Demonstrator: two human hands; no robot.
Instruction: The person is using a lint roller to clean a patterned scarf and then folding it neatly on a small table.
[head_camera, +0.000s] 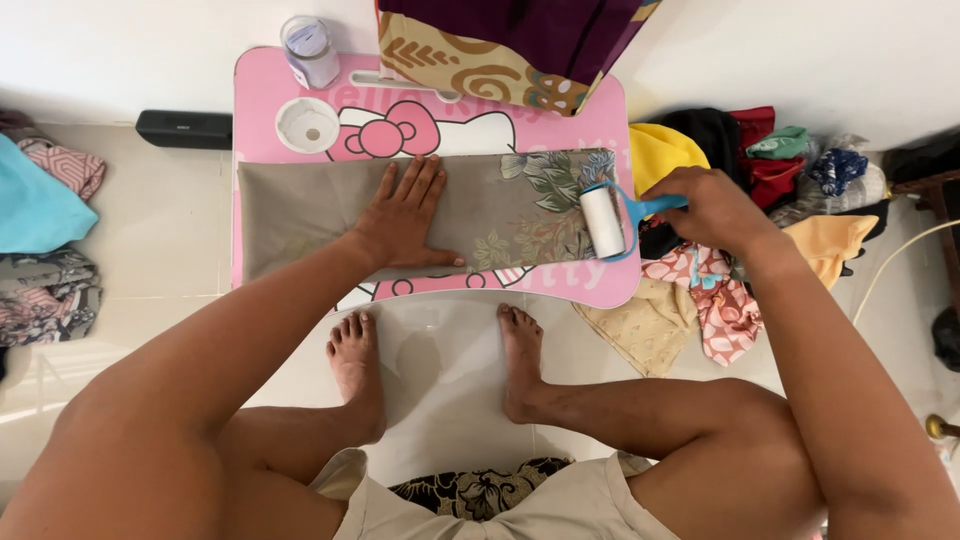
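Observation:
A folded grey-brown cloth with a leaf print (300, 205) lies lengthwise on a small pink table (600, 130). My left hand (405, 215) presses flat on the middle of the cloth, fingers spread. My right hand (712, 208) grips the blue handle of a lint roller (606, 222), whose white roll rests on the cloth's printed right end.
A clear jar (309, 50) and a white lid (306, 124) sit at the table's far left corner. A folded patterned fabric (500, 45) overhangs the far edge. Heaps of clothes lie on the floor right (760, 150) and left (45, 220). My bare feet (520, 350) rest under the table.

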